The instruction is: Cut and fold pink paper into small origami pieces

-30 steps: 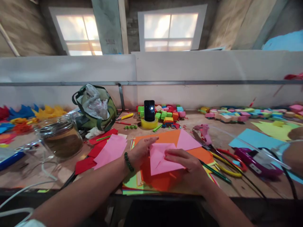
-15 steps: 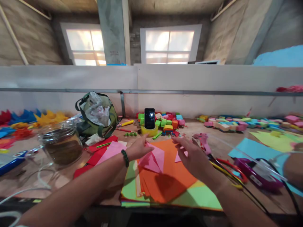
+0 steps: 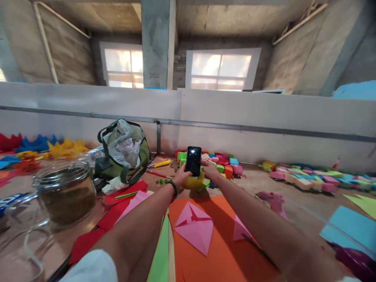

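Observation:
A black smartphone (image 3: 194, 160) stands upright in a yellow roll of tape (image 3: 195, 184), its dark screen facing me. My left hand (image 3: 181, 176) grips the phone's lower left edge, the thumb over its front corner. On the other side, my right hand (image 3: 209, 169) closes on the phone's right edge; some of its fingertips are hidden behind the phone. Between my forearms lies a folded pink paper (image 3: 196, 229) on orange paper sheets (image 3: 223, 254). A second pink piece (image 3: 240, 229) lies partly under my right forearm, with a thin dark tool beside it.
A camouflage bag (image 3: 125, 150) and a glass jar (image 3: 66, 192) stand at left. Colourful folded paper blocks (image 3: 305, 178) line the back right. A pink tool (image 3: 273, 201), blue paper (image 3: 351, 231) and a purple object (image 3: 354, 258) lie at right. Red paper (image 3: 108, 215) is near my left arm.
Both hands have moved forward from above the papers to the smartphone and now grip its sides. The folded pink paper lies uncovered. The camera view has shifted.

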A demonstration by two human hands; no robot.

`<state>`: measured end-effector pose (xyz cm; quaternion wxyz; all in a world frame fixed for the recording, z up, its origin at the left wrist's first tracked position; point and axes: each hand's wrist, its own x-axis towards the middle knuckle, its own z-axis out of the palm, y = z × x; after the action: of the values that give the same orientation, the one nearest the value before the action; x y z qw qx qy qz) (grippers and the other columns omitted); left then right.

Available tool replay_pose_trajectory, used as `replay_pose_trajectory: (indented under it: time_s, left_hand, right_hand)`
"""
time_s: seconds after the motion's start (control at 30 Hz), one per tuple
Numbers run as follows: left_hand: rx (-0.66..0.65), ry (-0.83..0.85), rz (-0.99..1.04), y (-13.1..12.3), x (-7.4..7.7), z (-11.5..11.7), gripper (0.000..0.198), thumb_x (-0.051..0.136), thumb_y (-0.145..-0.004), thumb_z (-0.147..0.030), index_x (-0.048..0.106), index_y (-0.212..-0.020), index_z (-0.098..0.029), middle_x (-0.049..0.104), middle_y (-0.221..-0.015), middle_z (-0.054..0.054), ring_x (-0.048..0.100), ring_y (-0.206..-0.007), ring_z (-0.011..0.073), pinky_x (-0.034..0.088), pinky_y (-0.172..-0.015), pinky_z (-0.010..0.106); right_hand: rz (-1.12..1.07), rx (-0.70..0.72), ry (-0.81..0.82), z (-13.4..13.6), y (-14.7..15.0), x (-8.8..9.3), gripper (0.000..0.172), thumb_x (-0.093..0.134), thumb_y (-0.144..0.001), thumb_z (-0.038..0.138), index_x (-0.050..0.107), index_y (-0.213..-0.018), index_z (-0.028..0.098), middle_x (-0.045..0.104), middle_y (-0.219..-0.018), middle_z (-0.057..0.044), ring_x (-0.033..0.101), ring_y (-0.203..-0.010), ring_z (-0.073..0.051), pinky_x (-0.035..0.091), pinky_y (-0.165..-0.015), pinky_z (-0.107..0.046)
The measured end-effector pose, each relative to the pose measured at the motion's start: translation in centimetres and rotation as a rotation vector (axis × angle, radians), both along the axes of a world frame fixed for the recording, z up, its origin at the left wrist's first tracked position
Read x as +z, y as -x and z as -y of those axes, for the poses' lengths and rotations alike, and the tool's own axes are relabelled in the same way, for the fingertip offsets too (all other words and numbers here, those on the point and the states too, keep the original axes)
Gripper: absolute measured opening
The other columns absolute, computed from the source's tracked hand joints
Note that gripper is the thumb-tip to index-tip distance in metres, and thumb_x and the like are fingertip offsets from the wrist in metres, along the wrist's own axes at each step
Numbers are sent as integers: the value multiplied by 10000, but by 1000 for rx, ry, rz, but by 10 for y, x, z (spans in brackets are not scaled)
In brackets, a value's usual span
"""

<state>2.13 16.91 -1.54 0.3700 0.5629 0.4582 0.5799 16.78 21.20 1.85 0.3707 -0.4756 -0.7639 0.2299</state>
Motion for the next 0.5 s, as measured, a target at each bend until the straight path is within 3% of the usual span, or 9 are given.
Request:
replay_pose_trajectory:
  time_s: [0.1, 0.2, 0.5]
  left_hand:
    - [-13, 13, 51, 3, -12, -8, 701, 597, -626, -152, 498, -1320, -174, 606, -1227, 87, 530, -1151, 280, 420, -970, 372]
    - [-20, 11, 90, 5, -18, -13, 743, 588, -598, -138, 490, -1334, -178, 574, -1289, 77, 484, -1214, 280, 383, -1017, 371]
    - [1, 29, 168, 5, -21, -11, 752, 565, -570, -80, 511, -1314, -167, 555, -1326, 75, 445, -1259, 305, 345, -1063, 396]
  right_hand:
    - [45, -6, 66, -11, 1, -9, 333, 568, -900, 325, 558, -1187, 157, 589, -1182, -82, 610, -976, -206, 531, -804, -399]
    - [85, -33, 31, -14, -3, -10, 327, 566, -901, 325, 561, -1184, 162, 584, -1196, -84, 603, -998, -210, 523, -826, -410]
    - [135, -35, -23, -13, -15, -1, 270, 556, -908, 320, 588, -1123, 160, 606, -1146, -76, 606, -984, -196, 514, -841, -411]
